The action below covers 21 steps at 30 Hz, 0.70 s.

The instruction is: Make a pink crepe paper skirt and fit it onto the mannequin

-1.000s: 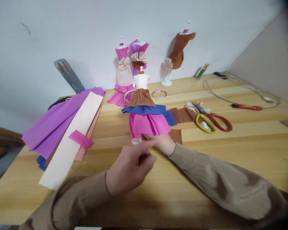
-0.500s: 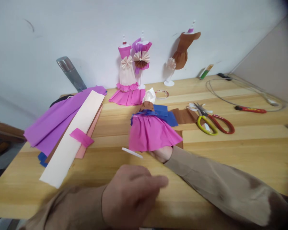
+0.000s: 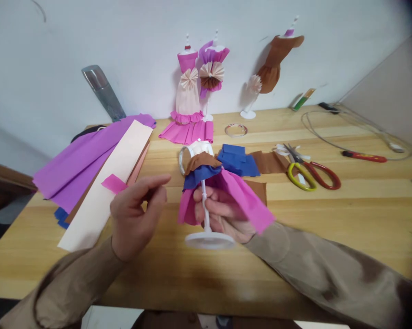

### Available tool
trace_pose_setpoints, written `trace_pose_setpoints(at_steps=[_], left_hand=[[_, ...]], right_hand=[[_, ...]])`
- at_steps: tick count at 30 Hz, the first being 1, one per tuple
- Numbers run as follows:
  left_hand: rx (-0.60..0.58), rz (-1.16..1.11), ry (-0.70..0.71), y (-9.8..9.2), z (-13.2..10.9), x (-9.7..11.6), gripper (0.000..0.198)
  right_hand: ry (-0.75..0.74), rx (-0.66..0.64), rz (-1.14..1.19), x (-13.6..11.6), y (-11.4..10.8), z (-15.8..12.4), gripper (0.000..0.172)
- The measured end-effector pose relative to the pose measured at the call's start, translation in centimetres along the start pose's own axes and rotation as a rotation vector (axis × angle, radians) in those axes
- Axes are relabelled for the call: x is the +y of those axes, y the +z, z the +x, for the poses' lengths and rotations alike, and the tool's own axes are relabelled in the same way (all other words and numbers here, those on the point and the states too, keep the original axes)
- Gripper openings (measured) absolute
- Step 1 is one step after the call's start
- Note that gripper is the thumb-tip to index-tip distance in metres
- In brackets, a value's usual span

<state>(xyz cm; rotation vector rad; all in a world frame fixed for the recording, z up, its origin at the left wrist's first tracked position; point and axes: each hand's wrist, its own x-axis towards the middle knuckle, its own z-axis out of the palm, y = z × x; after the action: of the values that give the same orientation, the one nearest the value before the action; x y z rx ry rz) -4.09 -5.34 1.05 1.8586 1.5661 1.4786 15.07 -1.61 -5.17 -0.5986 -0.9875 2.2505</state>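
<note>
My right hand [image 3: 222,208] grips the thin white stem of a small dress-form mannequin [image 3: 210,241], whose round base tilts toward me. The form wears a brown paper band [image 3: 203,159], a blue ruffle [image 3: 202,176] and a pink paper skirt [image 3: 243,194] that hangs apart around the stem. My left hand [image 3: 137,214] hovers to the left of the mannequin, forefinger stretched out and thumb apart from it, with nothing visible between them. Just under its fingertips side lies a pink paper piece [image 3: 114,183]. A clear roll of tape [image 3: 184,161] shows behind the mannequin.
Purple paper [image 3: 89,157] and a cream strip [image 3: 106,187] lie at left. Blue paper [image 3: 238,160], brown paper [image 3: 269,163] and scissors [image 3: 310,173] are at right. Dressed mannequins [image 3: 188,91] stand by the wall, near a bracelet [image 3: 236,130], a cable and a red-handled tool [image 3: 363,156].
My right hand has tipped the mannequin so that its stem and base now show beneath the skirt. My left hand has moved left and farther forward. The tape roll has come into view.
</note>
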Motion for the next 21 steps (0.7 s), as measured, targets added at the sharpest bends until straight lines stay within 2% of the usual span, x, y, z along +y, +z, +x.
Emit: trace_pose_setpoints(at_steps=[2,4,7,10,13,16,18,21], left_hand=[[-0.044,-0.015,-0.087,0.5,0.8,-0.6,0.018],[-0.147,-0.054,-0.174,1.3,1.5,-1.5,0.021],[-0.332,-0.09,-0.302,2.7,1.7,-3.3,0.029],[-0.432,-0.075,-0.353,3.8,1.1,-4.8,0.03],[-0.437,-0.014,-0.318,4.2,0.1,-5.4,0.023],[-0.37,0.047,-0.218,4.0,-0.3,-5.1,0.018],[-0.344,0.112,-0.13,3.7,0.0,-4.8,0.017],[-0.364,0.257,0.014,3.3,1.2,-5.2,0.016]], right_hand=[[0.005,-0.071,0.181,-0.1,0.1,-0.2,0.036],[-0.004,-0.087,0.275,0.1,-0.1,-0.1,0.033],[0.039,0.015,0.278,0.6,-0.5,0.2,0.03],[0.136,0.113,0.248,1.1,-0.7,0.1,0.024],[0.195,0.169,0.171,1.4,-0.7,-0.6,0.021],[0.258,0.211,-0.015,1.3,-0.8,-1.7,0.03],[0.274,0.219,-0.125,1.1,-1.0,-2.5,0.037],[0.259,0.222,-0.159,1.0,-1.4,-3.2,0.046]])
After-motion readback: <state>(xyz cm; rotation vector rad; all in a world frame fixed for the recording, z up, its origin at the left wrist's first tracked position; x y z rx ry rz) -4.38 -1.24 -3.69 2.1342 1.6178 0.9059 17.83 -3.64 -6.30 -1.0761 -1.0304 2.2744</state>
